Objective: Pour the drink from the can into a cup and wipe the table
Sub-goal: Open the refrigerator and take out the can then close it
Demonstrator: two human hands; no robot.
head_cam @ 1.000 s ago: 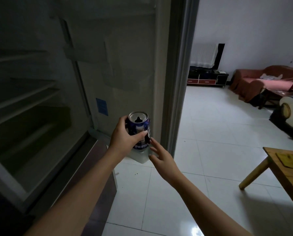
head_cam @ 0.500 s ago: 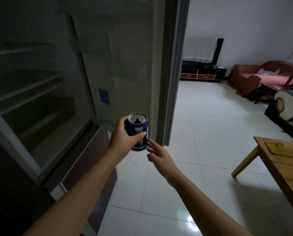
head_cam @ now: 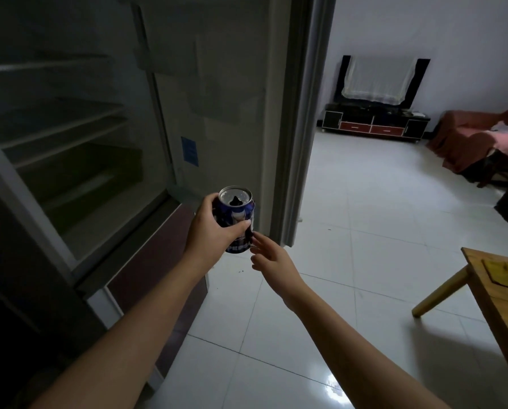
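A blue drink can (head_cam: 236, 211) with its top opened stands upright in my left hand (head_cam: 209, 230), whose fingers and thumb wrap around its side. My right hand (head_cam: 272, 255) reaches in from the right with relaxed fingers, its fingertips touching the can's lower side. Both hands are held out in front of the open fridge (head_cam: 69, 137), over the white tiled floor. A wooden table (head_cam: 503, 290) shows at the right edge, with a yellow cloth (head_cam: 505, 270) lying on its top. No cup is in view.
The fridge's open door (head_cam: 217, 84) stands straight ahead, edge toward the room. Its shelves look bare. Farther back are a TV stand (head_cam: 373, 125) with a covered screen and a red sofa (head_cam: 480, 140). Glossy floor tiles (head_cam: 365, 216) spread between the door and the table.
The view has swung right and down a little, so the fridge shifted left and more of the room shows. My left hand keeps its grip on the can; my right hand stays at the can's lower side.
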